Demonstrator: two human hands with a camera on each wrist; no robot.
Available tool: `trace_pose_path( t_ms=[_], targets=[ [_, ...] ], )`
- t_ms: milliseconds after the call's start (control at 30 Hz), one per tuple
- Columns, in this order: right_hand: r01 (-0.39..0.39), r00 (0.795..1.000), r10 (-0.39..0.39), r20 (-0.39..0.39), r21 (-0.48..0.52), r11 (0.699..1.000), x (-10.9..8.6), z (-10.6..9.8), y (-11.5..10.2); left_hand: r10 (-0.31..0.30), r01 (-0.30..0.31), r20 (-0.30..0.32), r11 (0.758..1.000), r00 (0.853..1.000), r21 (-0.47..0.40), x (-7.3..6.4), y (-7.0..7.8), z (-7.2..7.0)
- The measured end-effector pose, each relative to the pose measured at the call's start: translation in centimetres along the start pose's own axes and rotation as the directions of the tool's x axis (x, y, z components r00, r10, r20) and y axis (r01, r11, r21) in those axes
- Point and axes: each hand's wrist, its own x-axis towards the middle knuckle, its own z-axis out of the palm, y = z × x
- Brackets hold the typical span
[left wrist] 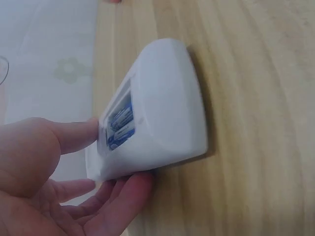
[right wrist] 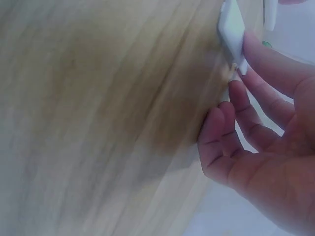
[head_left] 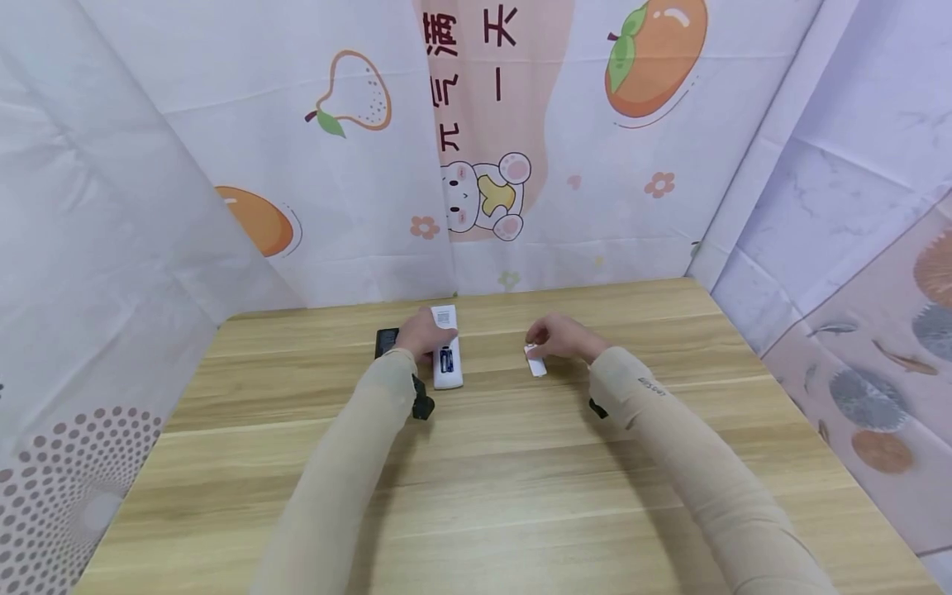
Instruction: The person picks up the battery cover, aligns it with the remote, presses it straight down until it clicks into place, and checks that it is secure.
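Observation:
My left hand [head_left: 421, 334] grips a white remote control [head_left: 449, 380] lying back side up on the table. In its uncovered battery compartment sit blue batteries [head_left: 446, 360]. The left wrist view shows the thumb on the upper face of the remote [left wrist: 170, 93] beside the batteries [left wrist: 121, 125], with the other fingers along its side. To the right, my right hand [head_left: 565, 336] pinches a small white battery cover [head_left: 536, 365] by its far end. Seen from the right wrist, the thumb lies against the cover [right wrist: 231, 29] and the remaining fingers are curled below it.
A black object with a dark face [head_left: 386, 340] lies just left of the remote, partly hidden by my left hand. The wooden table [head_left: 491, 479] ends at a printed curtain [head_left: 372, 273] along the back, with more cloth hanging at both sides.

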Motion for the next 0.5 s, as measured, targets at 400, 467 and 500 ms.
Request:
trace_pose_path(
  t_ms=[400, 467, 500],
  targets=[
    [-0.014, 1.000, 0.013, 0.016, 0.077, 0.997, 0.27, 0.36, 0.12, -0.056, 0.054, -0.031, 0.997, 0.998, -0.050, -0.27, 0.10, 0.08],
    [-0.016, 1.000, 0.015, 0.019, 0.087, 0.996, 0.21, 0.37, 0.15, -0.060, 0.059, -0.037, 0.997, 0.997, -0.047, -0.27, 0.09, 0.11],
    [-0.016, 1.000, 0.014, 0.020, 0.092, 0.996, 0.15, 0.36, 0.09, -0.061, 0.059, -0.039, 0.997, 0.997, -0.044, -0.25, 0.08, 0.09]
  ],
)
